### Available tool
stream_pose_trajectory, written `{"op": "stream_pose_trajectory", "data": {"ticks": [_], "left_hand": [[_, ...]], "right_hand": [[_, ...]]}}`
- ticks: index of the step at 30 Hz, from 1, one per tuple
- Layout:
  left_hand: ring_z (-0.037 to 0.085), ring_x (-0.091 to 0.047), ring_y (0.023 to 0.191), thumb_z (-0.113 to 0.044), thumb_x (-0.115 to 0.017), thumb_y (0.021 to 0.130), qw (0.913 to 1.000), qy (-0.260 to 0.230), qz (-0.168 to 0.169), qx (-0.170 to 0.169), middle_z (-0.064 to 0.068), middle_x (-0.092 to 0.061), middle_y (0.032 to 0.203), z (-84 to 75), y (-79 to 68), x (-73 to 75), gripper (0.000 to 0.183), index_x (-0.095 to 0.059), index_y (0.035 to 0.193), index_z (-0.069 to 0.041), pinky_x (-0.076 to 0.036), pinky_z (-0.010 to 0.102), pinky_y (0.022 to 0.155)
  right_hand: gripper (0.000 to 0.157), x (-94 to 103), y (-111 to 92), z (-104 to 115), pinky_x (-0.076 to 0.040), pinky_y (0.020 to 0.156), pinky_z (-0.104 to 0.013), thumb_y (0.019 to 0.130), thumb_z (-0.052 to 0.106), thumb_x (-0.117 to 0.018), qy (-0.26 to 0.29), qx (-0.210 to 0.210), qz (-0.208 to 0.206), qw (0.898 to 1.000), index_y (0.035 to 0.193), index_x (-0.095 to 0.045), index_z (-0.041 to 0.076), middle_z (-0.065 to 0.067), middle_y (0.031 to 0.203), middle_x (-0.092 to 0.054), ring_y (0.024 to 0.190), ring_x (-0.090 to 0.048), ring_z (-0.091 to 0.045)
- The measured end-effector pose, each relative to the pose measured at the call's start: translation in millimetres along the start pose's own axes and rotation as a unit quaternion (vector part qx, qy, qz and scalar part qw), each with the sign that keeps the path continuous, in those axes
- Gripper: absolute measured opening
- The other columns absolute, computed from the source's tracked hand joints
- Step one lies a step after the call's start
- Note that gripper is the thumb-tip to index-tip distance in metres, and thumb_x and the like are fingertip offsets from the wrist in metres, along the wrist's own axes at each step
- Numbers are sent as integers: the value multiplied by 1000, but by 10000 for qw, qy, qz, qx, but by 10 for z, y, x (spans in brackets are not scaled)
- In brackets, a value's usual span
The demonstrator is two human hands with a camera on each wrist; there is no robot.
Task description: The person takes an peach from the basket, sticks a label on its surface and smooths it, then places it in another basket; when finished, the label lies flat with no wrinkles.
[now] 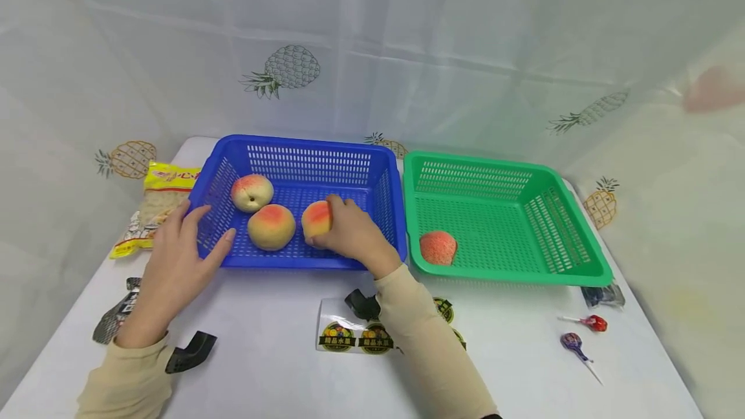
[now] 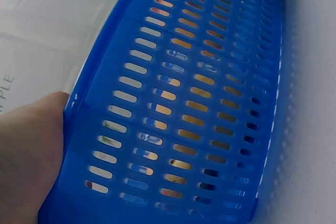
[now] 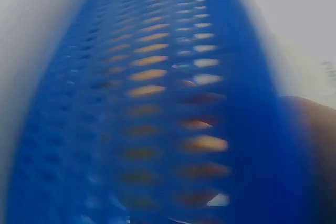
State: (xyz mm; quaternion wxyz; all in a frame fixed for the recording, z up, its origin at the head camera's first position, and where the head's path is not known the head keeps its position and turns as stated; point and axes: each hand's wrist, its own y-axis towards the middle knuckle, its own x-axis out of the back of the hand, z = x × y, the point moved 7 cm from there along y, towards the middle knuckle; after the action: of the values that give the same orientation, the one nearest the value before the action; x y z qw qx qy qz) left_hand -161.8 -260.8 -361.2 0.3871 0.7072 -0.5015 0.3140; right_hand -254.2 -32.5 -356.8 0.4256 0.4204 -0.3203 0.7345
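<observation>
In the head view a blue basket (image 1: 317,262) holds three peaches. My right hand (image 1: 356,231) reaches over its front rim and grips the rightmost peach (image 1: 315,218), thumb on the near side and fingers over the top. A yellow-red peach (image 1: 271,227) sits left of it, with a paler peach (image 1: 252,192) behind. At the basket's left end my left hand (image 1: 182,258) has its fingers spread near the rim. The left wrist view shows part of the left hand (image 2: 31,150) beside the basket's slotted wall (image 2: 121,40). The right wrist view is blurred by motion.
To the right stands a green basket (image 1: 483,212) with one peach (image 1: 438,248) in its front left corner. A yellow snack bag (image 1: 157,202) lies at the left. Nearer are a sticker sheet (image 1: 337,308), a black curved piece (image 1: 192,352) and two lollipops (image 1: 596,323). A curtain hangs behind.
</observation>
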Motion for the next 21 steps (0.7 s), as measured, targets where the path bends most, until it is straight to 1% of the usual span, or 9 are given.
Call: {"op": "stream_pose_trajectory", "data": {"ticks": [3, 6, 8, 10, 12, 15, 17, 19, 21], "left_hand": [[45, -14, 128, -48, -44, 87, 10000, -2, -23, -30, 20, -11, 145, 8, 1, 4, 64, -34, 132, -3, -21, 67, 87], [45, -13, 128, -47, -43, 87, 10000, 20, -40, -68, 20, -11, 145, 14, 2, -4, 62, -36, 131, -3, -21, 68, 87], [45, -12, 128, -46, -44, 87, 9999, 37, -79, -94, 20, -11, 145, 18, -2, -5, 61, -38, 129, -2, -21, 68, 87], [44, -11, 128, -45, -44, 87, 9998, 24, -144, -139, 20, -11, 145, 20, -7, -5, 60, -39, 128, -1, -20, 67, 88], [42, -10, 128, -41, -47, 87, 9991, -93, -321, -245, 20, -14, 143, 16, -3, 8, 57, -41, 126, -1, -18, 66, 90], [38, -10, 128, -34, -51, 86, 9956, -307, -747, -466, 20, -21, 140, -24, 4, 51, 49, -46, 121, 0, -13, 62, 92], [36, -13, 127, -31, -55, 84, 9899, -377, -1196, -659, 20, -27, 136, -91, -25, 101, 44, -51, 116, 0, -10, 60, 90], [37, -21, 122, -28, -58, 82, 9778, -470, -1833, -895, 20, -37, 128, -202, -105, 175, 38, -57, 107, 0, -11, 57, 87], [37, -36, 109, -25, -59, 81, 9619, -502, -2444, -1121, 20, -50, 112, -350, -240, 239, 31, -61, 96, 1, -17, 52, 82]], "right_hand": [[84, 226, -200, -11, -48, 71, -35, 68, 58, -64, 266, -27, -431, 9987, 133, -32, 16, -7, 118, -47, 90, -54, -18], [82, 403, -509, -15, -47, 67, -30, 68, 60, -63, 661, 274, -743, 9947, 133, -32, 21, -1, 115, -46, 87, -52, -13], [80, 454, -755, -15, -47, 67, -27, 67, 60, -63, 956, 576, -815, 9904, 132, -32, 26, 5, 115, -45, 89, -51, -8], [78, 457, -1012, -19, -47, 67, -23, 66, 60, -64, 1214, 876, -725, 9861, 131, -32, 31, 10, 114, -44, 87, -50, -5], [76, 417, -1248, -40, -47, 68, -21, 66, 58, -66, 1451, 1102, -590, 9815, 130, -32, 33, 14, 115, -43, 89, -49, -3], [75, 294, -1539, -122, -46, 64, -20, 68, 54, -67, 1583, 1262, -407, 9784, 131, -31, 32, 12, 117, -43, 84, -49, -4], [75, 165, -1691, -213, -46, 65, -20, 69, 53, -67, 1619, 1181, -285, 9793, 131, -32, 30, 12, 118, -43, 84, -50, -3], [75, 20, -1815, -310, -47, 69, -23, 68, 54, -67, 1462, 1014, -168, 9839, 131, -32, 31, 12, 117, -43, 85, -50, -3], [75, -133, -1916, -404, -48, 75, -26, 66, 58, -65, 1256, 737, -8, 9893, 129, -32, 35, 16, 115, -43, 89, -51, -1]]}}
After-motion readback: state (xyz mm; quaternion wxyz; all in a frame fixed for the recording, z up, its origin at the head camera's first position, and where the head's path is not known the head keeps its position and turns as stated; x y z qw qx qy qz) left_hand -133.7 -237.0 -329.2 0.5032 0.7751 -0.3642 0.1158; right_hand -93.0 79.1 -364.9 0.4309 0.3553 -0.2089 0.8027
